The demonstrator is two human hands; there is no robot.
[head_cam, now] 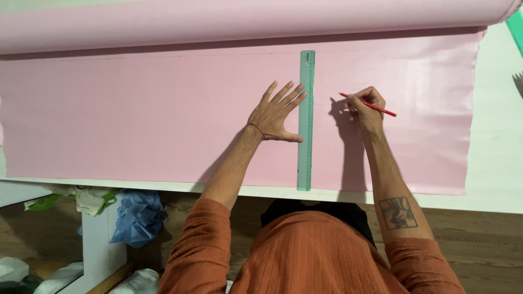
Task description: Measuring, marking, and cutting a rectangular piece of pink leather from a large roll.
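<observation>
A wide sheet of pink fabric (pixel 136 114) lies flat on a white table (pixel 498 158), unrolled from a pink roll (pixel 218 22) along the far edge. A long green see-through ruler (pixel 306 120) lies across the fabric, running from the near table edge toward the roll. My left hand (pixel 277 113) is spread flat on the fabric, fingertips and thumb resting against the ruler's left edge. My right hand (pixel 366 106) is to the right of the ruler and grips a red pencil (pixel 368 104), its tip pointing left, just above the fabric.
Under the table at the left are a white table leg (pixel 98 239), a crumpled blue bag (pixel 139 215) and white and green bags. A wooden floor (pixel 479 239) shows below. Another green ruler's end (pixel 515 27) pokes in at the top right corner.
</observation>
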